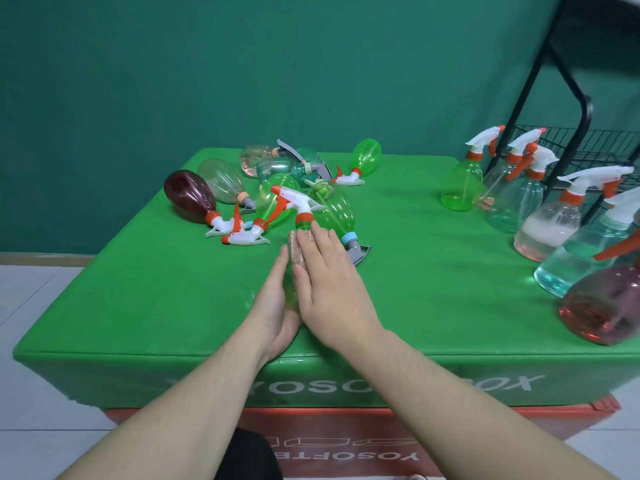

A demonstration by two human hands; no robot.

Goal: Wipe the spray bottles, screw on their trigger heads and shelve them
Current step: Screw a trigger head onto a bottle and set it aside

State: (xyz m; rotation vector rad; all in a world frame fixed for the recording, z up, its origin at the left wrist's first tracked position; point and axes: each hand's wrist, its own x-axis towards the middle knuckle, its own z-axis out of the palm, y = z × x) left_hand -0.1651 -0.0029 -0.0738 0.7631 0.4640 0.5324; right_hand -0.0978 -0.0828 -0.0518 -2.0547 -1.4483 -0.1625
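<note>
A green spray bottle (pixel 291 289) with a white and orange trigger head (pixel 296 199) stands between my hands near the front middle of the green table (pixel 433 289). My left hand (pixel 277 306) cups its left side with straight fingers. My right hand (pixel 329 282) lies flat against its right side and presses a pinkish cloth (pixel 297 251) onto it. Most of the bottle's body is hidden by my hands.
A heap of several bottles (pixel 263 188) with trigger heads lies behind on the table. Several upright bottles (pixel 540 216) stand along the right edge. A black wire shelf rack (pixel 568 140) rises at the back right.
</note>
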